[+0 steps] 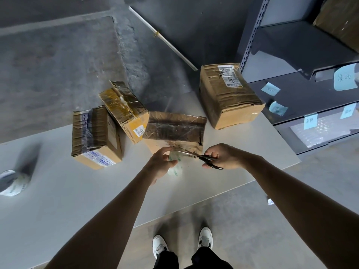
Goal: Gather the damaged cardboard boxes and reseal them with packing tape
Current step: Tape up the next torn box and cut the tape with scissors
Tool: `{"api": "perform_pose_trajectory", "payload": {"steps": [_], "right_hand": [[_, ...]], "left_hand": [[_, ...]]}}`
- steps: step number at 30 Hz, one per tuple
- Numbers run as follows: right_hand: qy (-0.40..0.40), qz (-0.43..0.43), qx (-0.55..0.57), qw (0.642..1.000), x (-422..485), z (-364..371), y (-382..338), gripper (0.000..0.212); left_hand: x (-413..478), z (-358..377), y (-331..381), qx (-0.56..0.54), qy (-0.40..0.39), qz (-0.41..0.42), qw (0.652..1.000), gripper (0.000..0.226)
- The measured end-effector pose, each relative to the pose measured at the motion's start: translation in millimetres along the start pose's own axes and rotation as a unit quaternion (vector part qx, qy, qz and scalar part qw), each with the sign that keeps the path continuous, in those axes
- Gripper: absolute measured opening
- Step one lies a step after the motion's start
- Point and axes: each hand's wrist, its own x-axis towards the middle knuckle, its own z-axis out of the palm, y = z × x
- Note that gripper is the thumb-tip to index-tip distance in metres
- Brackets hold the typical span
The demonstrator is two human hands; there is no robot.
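Observation:
Several worn cardboard boxes stand on the grey table [58, 200]. The middle box [174, 129] has dark glossy tape across its top. My left hand [160, 166] holds a clear roll of packing tape [175, 166] just in front of that box, with a strip running from the roll to the box's near side. My right hand [221, 157] grips black-handled scissors [202, 157], whose blades point left at the strip. A tilted yellow-taped box [124, 109] leans between the middle box and a left box [95, 136]. A larger box [229, 96] sits at the right.
A grey metal shelving unit [303, 74] with blue paper labels stands close on the right. A white wrapped parcel [13, 181] lies at the table's left edge. The table's right corner [297, 160] is near the shelf. My feet [182, 243] stand on the concrete floor below.

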Motion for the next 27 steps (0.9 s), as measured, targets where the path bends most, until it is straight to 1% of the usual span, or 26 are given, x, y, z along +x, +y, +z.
{"api": "perform_pose_trajectory", "payload": {"steps": [8,17,21,23,25,27], "right_hand": [[-0.008,0.001,-0.015,1.0,14.7,-6.3,-6.6,0.033],[0.003,0.002,-0.036,0.999,19.1,-10.2,-10.5,0.029],[0.003,0.004,-0.035,0.999,19.6,-12.2,-13.0,0.03],[0.003,0.002,-0.043,0.999,19.9,-12.5,-12.7,0.024],[0.004,-0.002,-0.055,0.998,19.7,-12.9,-12.3,0.015],[0.003,-0.008,-0.066,0.998,19.9,-13.8,-12.7,0.015]], "left_hand": [[2.0,-0.2,-0.8,-0.012,-0.002,-0.009,1.0,0.066],[1.7,-1.2,-0.2,-0.019,-0.013,-0.004,1.0,0.064],[3.2,-1.0,-2.1,-0.096,-0.032,-0.026,0.995,0.064],[5.9,-0.3,-4.0,-0.122,-0.036,-0.03,0.991,0.063],[7.5,0.7,-4.3,-0.134,-0.029,-0.028,0.99,0.059],[6.4,2.2,-2.5,-0.138,-0.005,-0.018,0.99,0.052]]}}
